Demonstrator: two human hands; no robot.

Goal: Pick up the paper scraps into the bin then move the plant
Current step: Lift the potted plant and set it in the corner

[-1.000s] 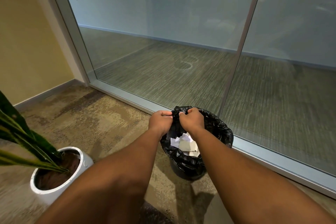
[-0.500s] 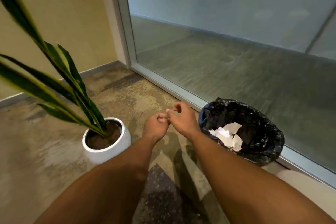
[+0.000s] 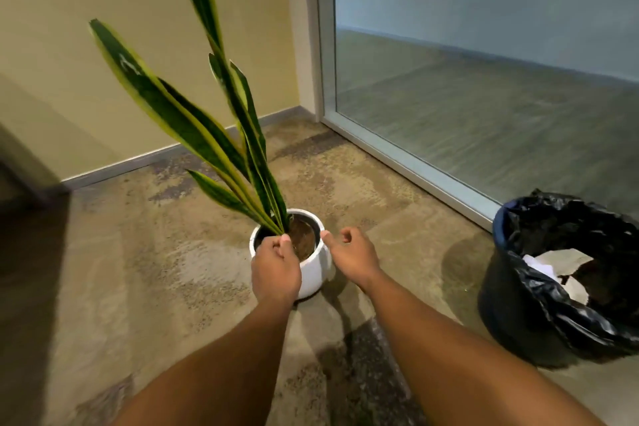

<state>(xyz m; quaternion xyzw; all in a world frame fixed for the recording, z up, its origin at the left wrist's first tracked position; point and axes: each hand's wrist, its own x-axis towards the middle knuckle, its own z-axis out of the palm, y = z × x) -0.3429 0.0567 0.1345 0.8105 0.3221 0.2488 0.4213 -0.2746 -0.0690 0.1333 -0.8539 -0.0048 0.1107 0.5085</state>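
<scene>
While left fingers (image 3: pixel 280 245) grip the pot (image 3: pixel 316 270), right fingers (image 3: pixel 342 238) curl loosely.

glossy white pot (image 3: pixel 316 273), shiny black plastic bin liner (image 3: pixel 553 297), rough mottled carpet (image 3: pixel 155 270).

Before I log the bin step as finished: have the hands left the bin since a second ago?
Yes. Both moved left, away from the bin: the left hand now grips the pot rim, the right hand hovers open beside it.
</scene>
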